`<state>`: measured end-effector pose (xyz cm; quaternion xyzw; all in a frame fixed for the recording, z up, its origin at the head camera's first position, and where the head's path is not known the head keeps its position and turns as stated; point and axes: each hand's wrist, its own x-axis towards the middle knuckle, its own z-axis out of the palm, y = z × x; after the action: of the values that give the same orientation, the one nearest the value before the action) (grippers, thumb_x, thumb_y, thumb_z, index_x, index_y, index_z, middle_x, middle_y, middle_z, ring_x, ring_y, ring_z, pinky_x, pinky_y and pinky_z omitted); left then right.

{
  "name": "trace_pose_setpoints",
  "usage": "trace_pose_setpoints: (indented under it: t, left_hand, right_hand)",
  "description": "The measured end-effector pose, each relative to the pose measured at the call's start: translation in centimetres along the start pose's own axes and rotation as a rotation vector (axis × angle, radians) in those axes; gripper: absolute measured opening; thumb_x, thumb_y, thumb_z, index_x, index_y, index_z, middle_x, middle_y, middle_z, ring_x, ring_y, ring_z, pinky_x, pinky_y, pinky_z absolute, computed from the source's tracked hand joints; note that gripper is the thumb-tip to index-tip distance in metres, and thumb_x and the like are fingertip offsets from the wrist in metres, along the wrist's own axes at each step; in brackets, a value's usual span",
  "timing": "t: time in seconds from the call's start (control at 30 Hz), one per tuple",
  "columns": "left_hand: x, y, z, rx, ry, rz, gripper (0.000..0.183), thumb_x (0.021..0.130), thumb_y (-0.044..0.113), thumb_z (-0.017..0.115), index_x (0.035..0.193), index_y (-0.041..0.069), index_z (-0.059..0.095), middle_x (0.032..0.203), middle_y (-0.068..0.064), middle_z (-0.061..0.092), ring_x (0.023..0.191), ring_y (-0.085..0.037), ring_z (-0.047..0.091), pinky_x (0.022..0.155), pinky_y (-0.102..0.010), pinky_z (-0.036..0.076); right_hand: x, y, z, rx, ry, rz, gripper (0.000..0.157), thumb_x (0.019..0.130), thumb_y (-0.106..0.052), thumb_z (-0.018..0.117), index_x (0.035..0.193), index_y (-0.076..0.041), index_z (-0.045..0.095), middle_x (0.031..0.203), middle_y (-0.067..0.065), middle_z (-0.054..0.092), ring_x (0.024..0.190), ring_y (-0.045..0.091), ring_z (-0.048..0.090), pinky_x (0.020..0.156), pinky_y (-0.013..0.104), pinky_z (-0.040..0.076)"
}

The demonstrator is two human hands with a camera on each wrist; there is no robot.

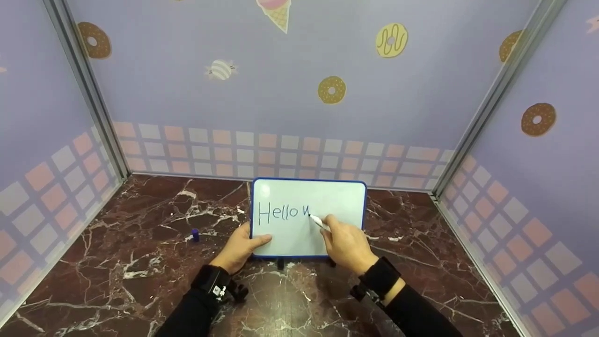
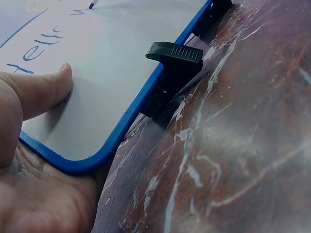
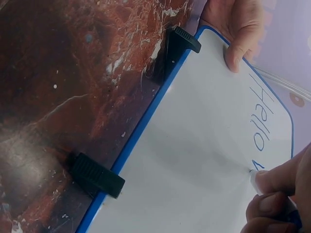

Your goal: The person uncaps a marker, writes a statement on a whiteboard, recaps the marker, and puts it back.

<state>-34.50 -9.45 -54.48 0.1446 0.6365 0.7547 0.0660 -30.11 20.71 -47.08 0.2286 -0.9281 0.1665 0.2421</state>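
A small whiteboard [image 1: 290, 241] with a blue frame leans upright on the table, "Hello" and the start of another letter written across it in blue. My left hand [image 1: 235, 247] grips its lower left edge, thumb [image 2: 51, 90] flat on the front and the palm side behind the frame. My right hand [image 1: 348, 244] pinches a white marker [image 1: 319, 222] with its dark tip at the unfinished letter. In the right wrist view the same marker [image 3: 255, 182] shows between thumb and fingers, its dark blue rear end partly hidden by them.
Black feet [image 2: 177, 56] clip onto the board's bottom edge, the other foot [image 3: 97, 174] showing in the right wrist view. A blue marker cap [image 1: 195, 235] stands on the dark marbled table [image 1: 154, 290] left of the board. Patterned panels [image 1: 281, 107] enclose the back and sides.
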Motion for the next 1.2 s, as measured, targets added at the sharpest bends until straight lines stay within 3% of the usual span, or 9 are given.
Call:
trace_pose_setpoints:
  t: [0.87, 1.2]
  left_hand:
    - [0.06, 0.16, -0.02, -0.008, -0.002, 0.012, 0.049, 0.102, -0.001, 0.075, 0.147, -0.011, 0.059, 0.139, -0.025, 0.073, 0.116, -0.031, 0.078, 0.098, -0.042, 0.065]
    - [0.16, -0.15, -0.03, -0.02, -0.022, 0.0, 0.051, 0.102, -0.001, 0.075, 0.149, -0.01, 0.057, 0.14, -0.025, 0.072, 0.119, -0.033, 0.077, 0.101, -0.044, 0.064]
  right_hand:
    - [0.55, 0.07, -0.4, -0.019, -0.008, 0.007, 0.013, 0.105, -0.014, 0.074, 0.112, -0.008, 0.065, 0.076, 0.009, 0.071, 0.058, 0.03, 0.064, 0.048, 0.05, 0.053]
    - [0.77, 0.34, -0.72, -0.025, 0.032, 0.0, 0.013, 0.105, -0.013, 0.074, 0.113, -0.008, 0.065, 0.077, 0.01, 0.071, 0.057, 0.029, 0.063, 0.048, 0.05, 0.053]
